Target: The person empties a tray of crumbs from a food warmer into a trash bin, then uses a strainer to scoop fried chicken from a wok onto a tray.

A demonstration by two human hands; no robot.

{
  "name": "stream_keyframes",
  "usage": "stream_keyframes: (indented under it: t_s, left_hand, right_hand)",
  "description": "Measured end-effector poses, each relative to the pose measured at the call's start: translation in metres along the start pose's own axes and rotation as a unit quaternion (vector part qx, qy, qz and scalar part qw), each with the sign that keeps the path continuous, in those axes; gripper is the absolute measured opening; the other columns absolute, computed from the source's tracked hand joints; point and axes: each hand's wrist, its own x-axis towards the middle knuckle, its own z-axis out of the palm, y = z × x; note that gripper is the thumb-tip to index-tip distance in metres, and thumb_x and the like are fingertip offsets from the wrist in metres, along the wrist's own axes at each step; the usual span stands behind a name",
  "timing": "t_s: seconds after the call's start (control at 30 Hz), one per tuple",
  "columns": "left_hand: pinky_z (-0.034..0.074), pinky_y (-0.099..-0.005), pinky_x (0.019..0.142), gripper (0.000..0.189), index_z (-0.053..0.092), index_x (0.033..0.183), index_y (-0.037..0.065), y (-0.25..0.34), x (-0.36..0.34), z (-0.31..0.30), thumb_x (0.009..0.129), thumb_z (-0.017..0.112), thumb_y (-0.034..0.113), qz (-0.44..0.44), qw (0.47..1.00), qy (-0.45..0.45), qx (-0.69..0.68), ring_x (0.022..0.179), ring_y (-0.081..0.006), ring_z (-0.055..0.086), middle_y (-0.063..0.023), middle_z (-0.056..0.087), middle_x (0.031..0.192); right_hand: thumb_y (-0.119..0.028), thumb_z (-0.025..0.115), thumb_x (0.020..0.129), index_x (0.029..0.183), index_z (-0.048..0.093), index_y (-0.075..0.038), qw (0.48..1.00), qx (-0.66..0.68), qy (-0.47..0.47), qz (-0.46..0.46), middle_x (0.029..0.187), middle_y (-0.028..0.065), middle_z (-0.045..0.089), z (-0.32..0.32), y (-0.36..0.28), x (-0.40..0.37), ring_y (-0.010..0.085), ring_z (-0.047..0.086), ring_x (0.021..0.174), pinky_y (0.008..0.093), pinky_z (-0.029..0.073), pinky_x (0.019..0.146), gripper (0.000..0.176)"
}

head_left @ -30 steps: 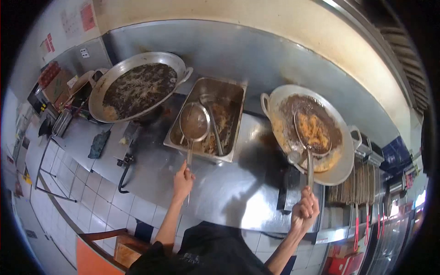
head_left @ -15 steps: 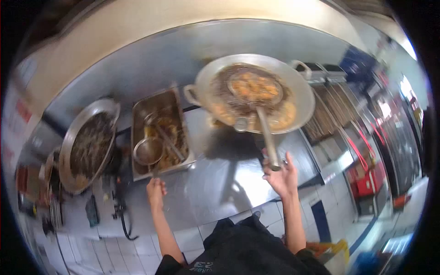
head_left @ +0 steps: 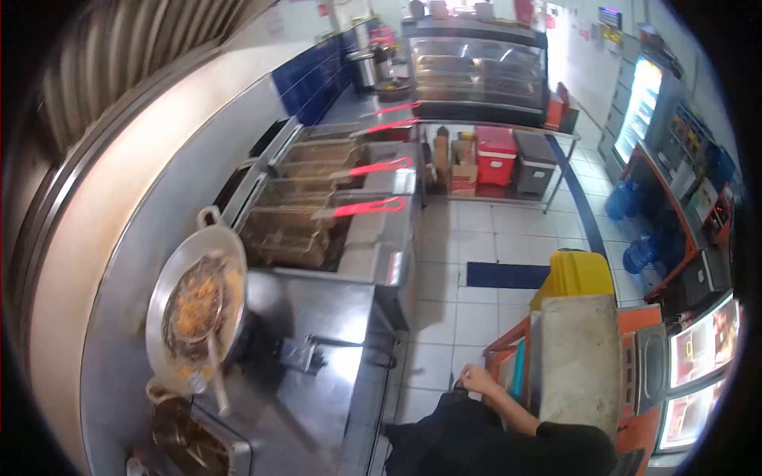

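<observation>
My right hand (head_left: 477, 380) is in front of my dark shirt, beside a worktop, its fingers curled in; whether anything small is inside them cannot be made out. My left hand is out of the frame. On the steel counter at the left stands a large wok (head_left: 163, 317) of bubbling oil. A strainer holding orange fried pieces (head_left: 196, 308) rests in it, its handle (head_left: 217, 373) sticking out over the rim. Below the wok is a metal tray (head_left: 240, 458) with dark oil.
Fryers with red-handled baskets (head_left: 369, 208) line the counter beyond the wok. A glass display case (head_left: 479, 70), a red cooler (head_left: 496, 155) and a grey bin (head_left: 535, 165) stand farther back. At the right are a yellow bin (head_left: 578, 274), a worktop (head_left: 579, 365) and lit fridges.
The view has swung right, putting the wok at the left and bringing the room into sight. My left hand has left the frame. My right hand has moved from the strainer handle to near my body.
</observation>
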Motion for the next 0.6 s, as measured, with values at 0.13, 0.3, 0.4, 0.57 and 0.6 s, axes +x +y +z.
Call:
stream_keyframes:
  t_s: [0.13, 0.3, 0.4, 0.57, 0.6]
  left_hand:
    - [0.043, -0.0368, 0.088, 0.026, 0.05, 0.113, -0.001, 0.048, -0.134, 0.108, 0.097, 0.044, 0.018, 0.188, 0.958, -0.05, -0.21, 0.099, -0.0265, 0.053, -0.016, 0.053, 0.111]
    - [0.047, -0.0369, 0.088, 0.029, 0.062, 0.112, 0.002, 0.067, -0.358, 0.193, 0.089, 0.057, 0.019, 0.328, 0.655, -0.672, -0.103, 0.099, -0.0278, 0.062, -0.016, 0.066, 0.102]
    - [0.049, -0.0336, 0.085, 0.043, 0.055, 0.127, 0.001, 0.075, -0.428, 0.22, 0.091, 0.058, 0.025, 0.318, 0.443, -0.836, 0.071, 0.101, -0.0231, 0.063, -0.0152, 0.065, 0.112]
    - [0.05, -0.0393, 0.087, 0.039, 0.061, 0.119, 0.007, 0.134, -0.5, 0.292, 0.088, 0.058, 0.032, 0.382, 0.418, -0.816, 0.117, 0.1, -0.0318, 0.065, -0.0178, 0.068, 0.105]
    - [0.05, -0.041, 0.086, 0.038, 0.062, 0.118, 0.009, 0.144, -0.511, 0.31, 0.088, 0.057, 0.031, 0.428, 0.42, -0.792, 0.111, 0.099, -0.0334, 0.065, -0.0177, 0.068, 0.104]
  right_hand:
    - [-0.034, 0.06, 0.083, 0.1, 0.064, -0.005, 0.997, 0.058, -0.018, 0.054, 0.092, 0.0207, 0.068, -0.06, 0.048, 0.01, 0.0378, 0.065, 0.089, 0.0447, 0.052, 0.081, 0.034]
    - [-0.027, 0.06, 0.086, 0.102, 0.063, -0.007, 0.981, 0.194, 0.03, 0.002, 0.093, 0.0184, 0.069, -0.124, 0.03, 0.054, 0.0336, 0.067, 0.087, 0.0409, 0.052, 0.077, 0.027]
    - [-0.026, 0.06, 0.088, 0.104, 0.062, -0.007, 0.959, 0.272, 0.053, -0.063, 0.088, 0.0159, 0.069, -0.163, 0.002, 0.081, 0.0293, 0.067, 0.08, 0.0378, 0.052, 0.073, 0.025]
    - [-0.023, 0.06, 0.089, 0.108, 0.061, -0.007, 0.937, 0.315, 0.12, -0.097, 0.084, 0.0108, 0.067, -0.228, -0.011, 0.124, 0.0187, 0.064, 0.076, 0.0319, 0.051, 0.07, 0.024]
    - [-0.023, 0.06, 0.089, 0.108, 0.061, -0.007, 0.936, 0.323, 0.114, -0.081, 0.084, 0.0104, 0.067, -0.246, -0.013, 0.133, 0.0184, 0.063, 0.075, 0.0311, 0.05, 0.071, 0.025]
